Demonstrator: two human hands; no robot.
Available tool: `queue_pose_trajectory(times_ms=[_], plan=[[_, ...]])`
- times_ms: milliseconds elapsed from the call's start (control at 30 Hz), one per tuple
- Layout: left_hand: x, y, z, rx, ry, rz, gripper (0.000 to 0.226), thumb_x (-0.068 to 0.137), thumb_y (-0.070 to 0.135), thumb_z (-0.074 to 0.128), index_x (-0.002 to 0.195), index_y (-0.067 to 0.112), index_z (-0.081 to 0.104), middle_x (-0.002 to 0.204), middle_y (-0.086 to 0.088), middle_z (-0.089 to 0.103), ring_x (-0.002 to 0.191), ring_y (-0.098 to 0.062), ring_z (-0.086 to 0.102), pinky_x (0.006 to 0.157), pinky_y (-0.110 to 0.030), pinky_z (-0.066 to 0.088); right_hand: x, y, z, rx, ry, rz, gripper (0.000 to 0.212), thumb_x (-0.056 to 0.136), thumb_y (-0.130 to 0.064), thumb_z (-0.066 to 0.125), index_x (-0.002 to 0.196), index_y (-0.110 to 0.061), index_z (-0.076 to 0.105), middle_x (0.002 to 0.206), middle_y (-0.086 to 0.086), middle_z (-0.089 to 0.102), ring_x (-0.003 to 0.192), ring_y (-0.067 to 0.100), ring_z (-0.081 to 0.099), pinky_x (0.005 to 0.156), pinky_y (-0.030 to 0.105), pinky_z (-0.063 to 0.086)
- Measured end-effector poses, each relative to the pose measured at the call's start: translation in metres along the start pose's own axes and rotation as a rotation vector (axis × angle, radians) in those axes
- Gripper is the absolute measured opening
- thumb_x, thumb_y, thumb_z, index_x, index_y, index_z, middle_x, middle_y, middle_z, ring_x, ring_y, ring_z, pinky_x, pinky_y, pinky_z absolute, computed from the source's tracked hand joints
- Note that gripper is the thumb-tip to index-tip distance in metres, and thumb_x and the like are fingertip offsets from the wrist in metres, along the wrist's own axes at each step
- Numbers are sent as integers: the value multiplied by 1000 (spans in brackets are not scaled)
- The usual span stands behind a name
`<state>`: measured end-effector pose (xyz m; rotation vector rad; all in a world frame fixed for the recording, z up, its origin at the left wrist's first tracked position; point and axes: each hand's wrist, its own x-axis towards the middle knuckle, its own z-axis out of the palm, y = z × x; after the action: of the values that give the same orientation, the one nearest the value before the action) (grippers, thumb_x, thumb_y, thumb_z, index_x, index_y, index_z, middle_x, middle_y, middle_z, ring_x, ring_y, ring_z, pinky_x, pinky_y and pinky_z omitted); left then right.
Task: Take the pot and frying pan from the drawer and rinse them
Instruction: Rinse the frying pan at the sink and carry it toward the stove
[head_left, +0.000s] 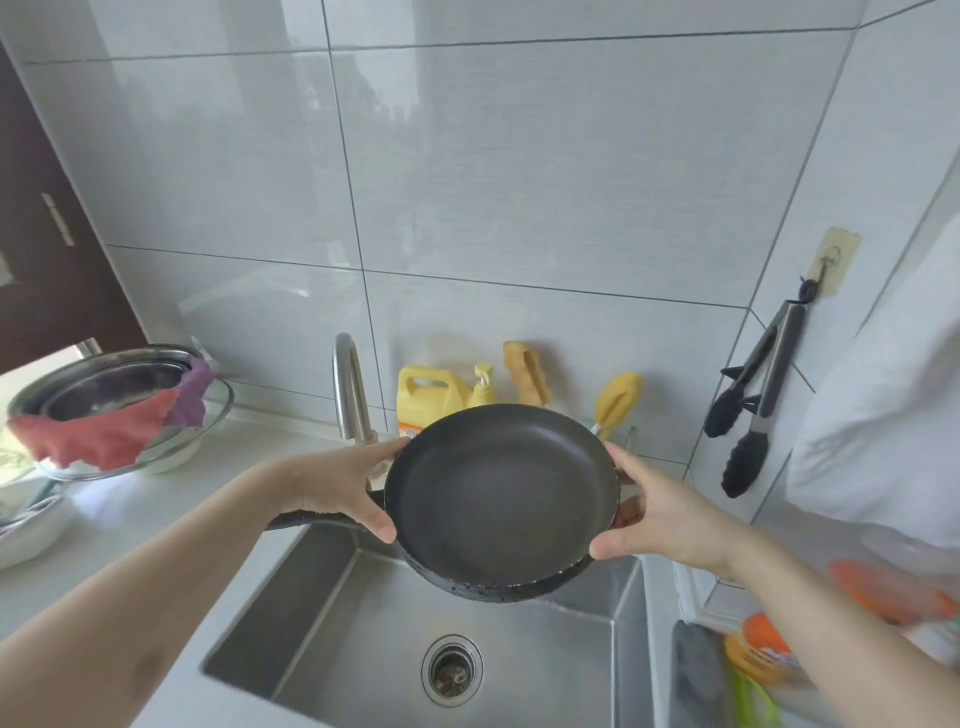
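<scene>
Now both hands are on the frying pan (501, 499), which hangs in the air above the steel sink (322, 613), tilted so its dark inside faces the camera. Left hand (343, 486) grasps the left rim, thumb curled over the near edge and fingers reaching round the far edge; the pan's black handle (306, 519) pokes out leftward under that hand. Right hand (657, 512) clasps the opposite rim, thumb on the lower edge, fingers wrapped behind the pan. Each grip is clenched on the pan, no slack there. Down below, the drain (452, 670) sits in the sink floor, and the curved tap (350, 389) stands behind the pan's left side. Against the tiled wall behind the pan stands a yellow detergent jug (423, 397), with a pump bottle (483, 387) and yellow sponge brushes (618, 397) near it. Black tongs (748, 395) hang from a hook on the right wall. Over on the left of the bench (171, 499), a stack of steel bowls (111, 384) carries a red cloth (98, 436) and a purple one draped over the rim.
</scene>
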<state>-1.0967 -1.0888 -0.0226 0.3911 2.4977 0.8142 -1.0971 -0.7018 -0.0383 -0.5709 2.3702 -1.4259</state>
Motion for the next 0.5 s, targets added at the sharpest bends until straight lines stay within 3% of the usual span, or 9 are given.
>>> queue_pose_trajectory(times_ms=[67, 167, 267, 367, 433, 500], plan=[[0, 4, 4, -18, -4, -9, 112, 56, 43, 92, 139, 66, 21, 143, 35, 39, 115, -1, 57, 113, -42, 36, -6, 2, -1, 5, 4, -6, 100, 53, -31, 95, 116, -80, 35, 121, -25, 61, 94, 14, 70, 89, 29, 54], [2, 16, 5, 23, -31, 13, 111, 55, 47, 91, 135, 72, 19, 140, 39, 39, 109, 9, 57, 112, -39, 38, -22, 3, -2, 30, 6, -4, 100, 55, -29, 95, 124, -73, 38, 119, -24, 63, 86, 7, 71, 82, 23, 53], [10, 32, 1, 49, -64, 56, 106, 58, 39, 88, 138, 66, 23, 135, 37, 47, 115, 10, 53, 110, -37, 39, -43, 5, -2, 46, 72, 29, 103, 57, -22, 93, 132, -66, 38, 115, -23, 63, 76, 13, 71, 75, 20, 54], [24, 55, -6, 71, -145, 147, 98, 64, 31, 87, 134, 66, 28, 130, 36, 51, 95, 19, 57, 88, -20, 44, -70, 5, -2, 85, 169, 81, 101, 57, -20, 92, 132, -64, 41, 115, -21, 61, 78, 16, 71, 77, 27, 56], [36, 71, -9, 95, -208, 209, 98, 66, 28, 86, 137, 64, 28, 126, 32, 56, 85, 14, 60, 77, -13, 44, -92, 3, 1, 110, 248, 123, 103, 56, -18, 92, 136, -58, 40, 115, -16, 63, 76, 15, 70, 73, 32, 58], [49, 86, -9, 110, -253, 237, 101, 66, 27, 87, 136, 67, 26, 115, 30, 63, 76, 1, 62, 71, -15, 47, -116, 1, 5, 158, 323, 160, 106, 59, -8, 90, 142, -49, 38, 107, -6, 65, 65, 12, 66, 58, 20, 53]])
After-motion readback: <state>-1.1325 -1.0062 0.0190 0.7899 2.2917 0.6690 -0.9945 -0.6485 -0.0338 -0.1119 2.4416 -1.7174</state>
